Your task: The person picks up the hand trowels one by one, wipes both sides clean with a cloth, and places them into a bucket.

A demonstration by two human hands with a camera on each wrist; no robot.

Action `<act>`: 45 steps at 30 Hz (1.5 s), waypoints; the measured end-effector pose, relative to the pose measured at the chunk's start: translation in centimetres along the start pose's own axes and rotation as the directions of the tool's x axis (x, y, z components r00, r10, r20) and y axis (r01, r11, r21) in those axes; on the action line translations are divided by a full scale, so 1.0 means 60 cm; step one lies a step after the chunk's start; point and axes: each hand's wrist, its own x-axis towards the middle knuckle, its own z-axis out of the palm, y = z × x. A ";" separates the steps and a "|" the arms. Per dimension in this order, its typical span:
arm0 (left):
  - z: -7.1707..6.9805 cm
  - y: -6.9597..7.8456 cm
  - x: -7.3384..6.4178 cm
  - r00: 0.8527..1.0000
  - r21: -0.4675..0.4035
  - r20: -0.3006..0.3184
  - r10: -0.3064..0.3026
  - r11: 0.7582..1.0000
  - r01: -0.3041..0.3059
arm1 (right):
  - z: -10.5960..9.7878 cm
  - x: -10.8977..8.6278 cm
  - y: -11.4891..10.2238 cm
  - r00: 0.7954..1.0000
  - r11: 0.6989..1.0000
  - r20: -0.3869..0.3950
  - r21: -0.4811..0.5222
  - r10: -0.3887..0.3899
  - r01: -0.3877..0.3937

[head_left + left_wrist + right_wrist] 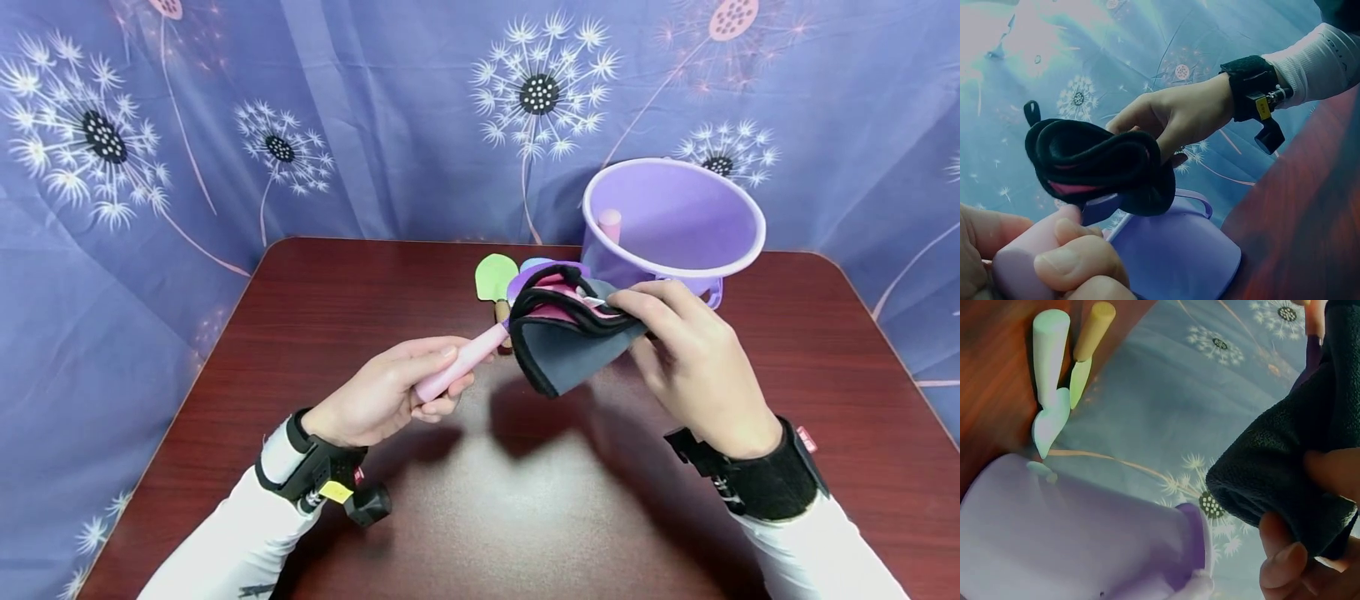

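My left hand [397, 383] grips the pink handle [461, 362] of a small tool, seen close up in the left wrist view. Its purple head [551, 273] is partly hidden behind a cloth. That folded grey cloth [577, 354], with black edging and pink inner faces, is pinched between the thumb and fingers of my right hand [693, 358]. It is held above the table against the tool's head. From the right wrist, the cloth [1297, 444] looks dark and thick, with fingertips pressed into it.
A purple bucket [675, 265] stands at the table's back right, a pink handle [610, 225] inside it. Behind the cloth lie a green spade [497, 277] with a wooden handle and a light blue one with a pale handle [1050, 353]. A patterned curtain [405, 125] hangs behind the table.
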 end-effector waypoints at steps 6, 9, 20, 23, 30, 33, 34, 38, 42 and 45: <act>0.001 0.003 -0.005 1.000 0.042 0.025 -0.002 0.999 0.001 | -0.015 0.002 0.007 0.997 0.997 -0.036 0.019 0.069 -0.068; 0.003 0.005 -0.007 1.000 0.043 0.005 -0.027 0.999 0.027 | -0.020 0.000 0.010 0.994 0.995 -0.048 0.014 0.103 -0.103; 0.005 0.004 -0.009 0.997 0.116 0.078 0.014 0.993 -0.023 | -0.025 0.001 0.008 0.973 0.977 -0.088 0.005 0.215 -0.215; 0.007 0.004 -0.008 0.999 0.148 0.049 0.013 0.989 -0.021 | -0.025 0.003 0.003 0.966 0.971 -0.097 0.006 0.239 -0.240; 0.013 0.005 -0.006 1.000 0.231 0.006 0.018 0.973 -0.019 | -0.017 -0.001 0.002 0.948 0.953 -0.104 -0.003 0.302 -0.304; 0.015 0.004 -0.005 1.000 0.278 -0.003 0.030 0.960 -0.028 | -0.013 -0.005 0.004 0.943 0.946 -0.079 -0.022 0.322 -0.325; 0.016 0.004 -0.005 0.999 0.296 -0.008 0.035 0.955 -0.031 | -0.011 -0.006 0.005 0.943 0.945 -0.073 -0.027 0.325 -0.327; 0.020 0.001 -0.004 0.999 0.332 -0.036 0.035 0.943 -0.021 | -0.005 -0.011 0.004 0.944 0.944 -0.045 -0.040 0.327 -0.328; 0.024 -0.003 -0.003 0.998 0.325 -0.065 0.023 0.946 -0.001 | 0.002 -0.013 0.000 0.946 0.946 -0.032 -0.035 0.321 -0.322; 0.026 -0.005 -0.002 0.997 0.307 -0.070 0.019 0.952 0.004 | 0.008 -0.014 -0.005 0.950 0.950 -0.018 -0.022 0.311 -0.311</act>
